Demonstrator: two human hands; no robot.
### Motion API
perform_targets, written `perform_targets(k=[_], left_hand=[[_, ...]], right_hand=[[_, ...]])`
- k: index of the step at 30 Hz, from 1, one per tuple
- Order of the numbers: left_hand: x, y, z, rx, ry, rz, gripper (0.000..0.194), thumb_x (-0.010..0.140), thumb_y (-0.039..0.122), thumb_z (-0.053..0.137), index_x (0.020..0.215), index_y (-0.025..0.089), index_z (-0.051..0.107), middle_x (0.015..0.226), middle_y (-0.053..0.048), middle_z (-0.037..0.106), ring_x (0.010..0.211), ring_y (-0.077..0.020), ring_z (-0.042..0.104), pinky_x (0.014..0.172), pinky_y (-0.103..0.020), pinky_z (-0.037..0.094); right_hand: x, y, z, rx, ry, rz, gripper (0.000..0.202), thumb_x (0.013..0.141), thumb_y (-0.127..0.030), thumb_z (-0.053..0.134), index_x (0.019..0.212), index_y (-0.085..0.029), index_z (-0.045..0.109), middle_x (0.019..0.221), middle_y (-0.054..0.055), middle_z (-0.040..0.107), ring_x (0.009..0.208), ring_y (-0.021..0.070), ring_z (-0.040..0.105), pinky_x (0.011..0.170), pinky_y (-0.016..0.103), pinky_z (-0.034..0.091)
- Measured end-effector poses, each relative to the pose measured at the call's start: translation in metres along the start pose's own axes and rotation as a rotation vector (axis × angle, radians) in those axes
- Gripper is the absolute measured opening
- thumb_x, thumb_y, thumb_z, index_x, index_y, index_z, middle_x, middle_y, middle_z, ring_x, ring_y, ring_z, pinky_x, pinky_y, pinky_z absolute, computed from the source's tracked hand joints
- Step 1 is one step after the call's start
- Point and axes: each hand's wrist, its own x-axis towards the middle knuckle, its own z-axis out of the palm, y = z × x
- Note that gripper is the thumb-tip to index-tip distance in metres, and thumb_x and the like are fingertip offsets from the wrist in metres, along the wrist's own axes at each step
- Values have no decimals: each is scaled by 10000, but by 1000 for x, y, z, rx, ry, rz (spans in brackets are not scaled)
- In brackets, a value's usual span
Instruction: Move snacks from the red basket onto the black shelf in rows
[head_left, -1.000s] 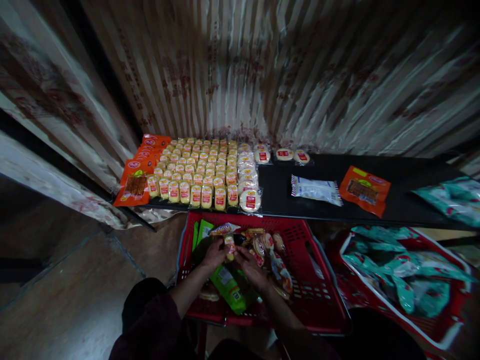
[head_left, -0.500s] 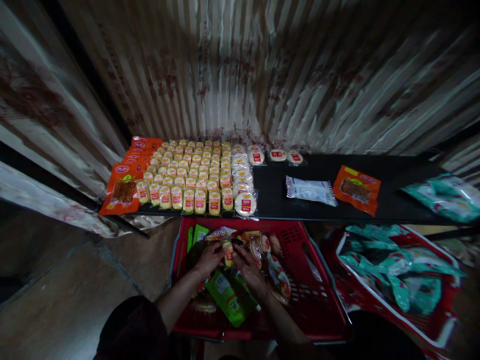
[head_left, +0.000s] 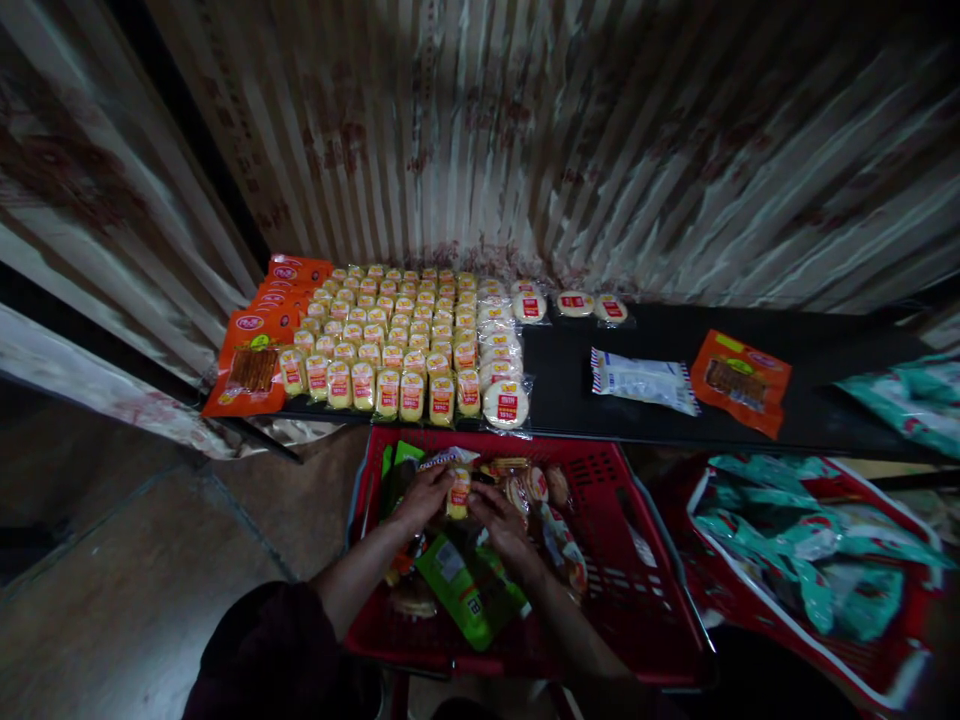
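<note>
Between my two hands is a small wrapped yellow cake [head_left: 458, 494] with a red label, held over the red basket [head_left: 637, 640]. My left hand [head_left: 424, 497] has its fingers closed on the cake's left side. At its right side, the fingers of my right hand [head_left: 498, 518] pinch it too. Under my hands in the basket lie a green snack bag [head_left: 463, 590] and several round wrapped biscuits [head_left: 537, 484]. Rows of the same wrapped cakes [head_left: 410, 393] stand on the black shelf [head_left: 562, 400], beside a row of round white wrapped crackers [head_left: 505, 404].
Orange snack packets [head_left: 251, 365] overlap at the shelf's left end. Farther right lie a white-and-blue packet [head_left: 643, 381], another orange packet [head_left: 741, 382] and a teal bag [head_left: 911, 400]. A second red basket [head_left: 900, 670] with teal bags stands at right. A pleated curtain [head_left: 465, 130] hangs behind.
The view has shifted slightly, so the shelf goods appear a little farther right. The cake is raised a bit and shows more clearly between my hands.
</note>
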Motion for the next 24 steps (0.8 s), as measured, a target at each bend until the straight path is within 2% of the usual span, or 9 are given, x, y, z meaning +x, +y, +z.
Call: perform_targets(k=[3,6,11,16,20,24], left_hand=[[1,-1,2,-57,26,-43,289,781,370,598,952,162,703,851,-33,713,696,-134,607,646,-220,471],[-1,-3,5,-33,23,-46,268,766,362,612,909,156,708,791,-26,708,651,-130,596,597,-213,459],[-6,-2,8,-48,58,-48,255,728,312,644,927,156,682,843,-37,701,642,-119,595,580,-206,452],[-7,2,7,-105,92,-32,246,688,289,671,906,178,646,858,-25,682,694,-121,602,576,-193,440],[-3,1,4,-128,123,-65,217,690,329,672,825,162,636,774,-20,659,628,-105,569,506,-181,391],[0,-3,5,-179,142,-101,247,653,339,713,784,148,629,705,-8,636,600,-93,553,532,-188,407]], right_hand=[[-1,-2,2,62,20,32,555,560,-645,729,923,-226,691,939,68,725,918,274,660,843,421,527],[-5,-5,3,162,44,54,595,574,-632,730,1004,-226,667,1052,79,706,983,272,649,861,419,526],[-11,-9,2,191,-42,132,679,584,-612,735,1166,-289,602,1101,57,692,997,259,654,820,397,546],[-14,-5,6,203,-48,119,669,579,-632,725,1143,-287,625,1048,46,707,957,269,663,831,424,543],[-14,-1,7,173,-45,84,618,588,-602,739,1107,-281,643,1085,39,699,1007,261,647,914,423,508],[-14,-2,6,189,-59,74,576,635,-579,719,1121,-283,628,1079,40,704,1014,246,648,943,414,492]])
